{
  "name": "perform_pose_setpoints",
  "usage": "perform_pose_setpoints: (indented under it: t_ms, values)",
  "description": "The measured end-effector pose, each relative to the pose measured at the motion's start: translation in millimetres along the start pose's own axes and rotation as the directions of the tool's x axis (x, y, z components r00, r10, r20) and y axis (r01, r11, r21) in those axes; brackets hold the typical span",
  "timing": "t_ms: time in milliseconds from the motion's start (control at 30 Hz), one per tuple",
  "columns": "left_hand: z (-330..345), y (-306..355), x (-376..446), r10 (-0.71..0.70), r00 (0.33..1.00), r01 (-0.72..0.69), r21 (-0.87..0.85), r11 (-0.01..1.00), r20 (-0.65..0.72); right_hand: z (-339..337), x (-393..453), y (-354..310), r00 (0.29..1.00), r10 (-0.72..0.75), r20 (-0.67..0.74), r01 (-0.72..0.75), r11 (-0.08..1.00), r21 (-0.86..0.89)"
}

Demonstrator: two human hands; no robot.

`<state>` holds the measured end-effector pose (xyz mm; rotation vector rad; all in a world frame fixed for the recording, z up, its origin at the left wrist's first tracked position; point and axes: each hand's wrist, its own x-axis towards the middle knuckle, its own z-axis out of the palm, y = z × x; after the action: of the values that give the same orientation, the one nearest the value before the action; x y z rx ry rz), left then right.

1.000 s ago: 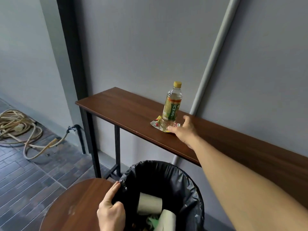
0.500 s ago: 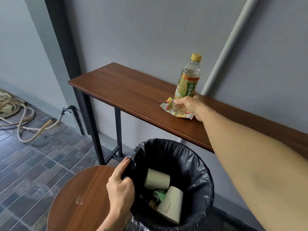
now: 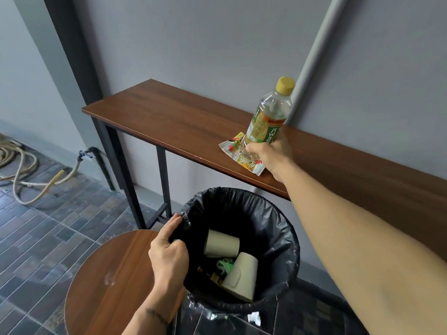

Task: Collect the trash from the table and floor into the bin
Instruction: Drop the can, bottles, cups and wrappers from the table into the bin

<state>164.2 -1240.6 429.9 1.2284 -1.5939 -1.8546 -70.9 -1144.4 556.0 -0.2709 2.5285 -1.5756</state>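
My right hand (image 3: 272, 154) is shut on the lower part of a clear plastic bottle (image 3: 269, 117) with a yellow cap and green-orange label, tilted slightly above the long wooden table (image 3: 169, 122). A colourful snack wrapper (image 3: 238, 155) lies flat on the table just under and left of the bottle. Below the table's front edge stands the bin (image 3: 278, 238), lined with a black bag and holding two beige paper cups (image 3: 221, 243) plus small green and dark scraps. My left hand (image 3: 168, 252) grips the bag's rim on the bin's left side.
A round wooden stool or side table (image 3: 108, 281) sits left of the bin under my left arm. A coiled hose (image 3: 26, 172) lies on the dark tiled floor at far left. A grey pipe (image 3: 312, 49) runs up the wall behind the bottle.
My right hand closed round the bottle and raised it off the table, tilting it. The view moved closer to the bin. My left hand stayed on the bag's rim.
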Motion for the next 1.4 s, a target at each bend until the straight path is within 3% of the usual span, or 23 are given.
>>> perform_pose_setpoints:
  t_ms: [200,300,600,800,1100,1267,1400]
  values:
    - [3.0,4.8,-28.2,0.013,0.999,-0.012,0.029,1.0,-0.045,-29.3,-68.4,20.9,0.973,-0.172,0.152,0.181,0.982,-0.048]
    - [6.3,5.2,-48.0,0.013,0.999,-0.012,0.02,1.0,-0.044,-42.5,-107.8,34.9,0.951,-0.19,0.245,0.196,0.981,0.0]
    - [13.5,-16.1,-132.3,0.076,0.995,-0.075,0.016,0.997,-0.067,-81.0,-203.3,127.1,0.887,-0.028,0.461,0.121,0.977,-0.173]
    - [17.8,-57.1,-222.2,0.071,0.992,-0.073,-0.017,0.997,-0.103,-106.0,-269.9,191.2,0.842,0.121,0.525,0.099,0.923,-0.371]
    - [19.5,-89.9,-312.6,0.033,0.987,-0.037,-0.026,0.999,-0.155,-137.7,-332.9,226.4,0.753,0.215,0.622,0.126,0.881,-0.457]
    - [21.2,-93.5,-327.2,0.047,0.989,-0.048,-0.003,0.999,-0.14,-158.9,-337.2,222.1,0.783,0.181,0.595,0.206,0.827,-0.523]
    - [10.9,-101.4,-316.4,-0.011,0.991,0.011,-0.003,1.0,-0.136,-188.1,-332.4,214.7,0.861,-0.003,0.509,0.315,0.79,-0.527]
